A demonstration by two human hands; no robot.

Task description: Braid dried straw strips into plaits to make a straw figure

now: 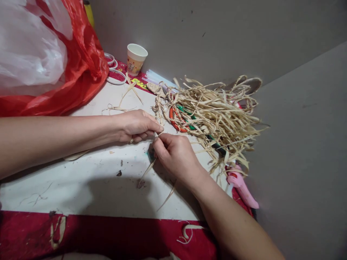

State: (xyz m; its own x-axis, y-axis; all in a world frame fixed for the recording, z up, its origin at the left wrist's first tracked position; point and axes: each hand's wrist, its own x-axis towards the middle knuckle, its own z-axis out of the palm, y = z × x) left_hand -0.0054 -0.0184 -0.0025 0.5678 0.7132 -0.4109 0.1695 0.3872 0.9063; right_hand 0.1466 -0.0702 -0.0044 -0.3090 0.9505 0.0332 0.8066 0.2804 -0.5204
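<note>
My left hand point(138, 125) and my right hand point(176, 155) meet at the middle of the white tabletop point(81, 184), fingertips pinched together on thin pale straw strips point(148, 169). The strips trail down and toward me from the pinch. Just beyond my hands lies a big loose pile of dried straw point(217, 115), partly covering scissors with orange handles point(175, 121) and green ones point(189, 119).
A red and white plastic bag point(48, 57) fills the far left. A paper cup point(135, 59) and white rings point(115, 74) stand at the back by the grey wall. A pink glue gun point(241, 186) lies at the right edge. Red cloth point(108, 236) covers the near edge.
</note>
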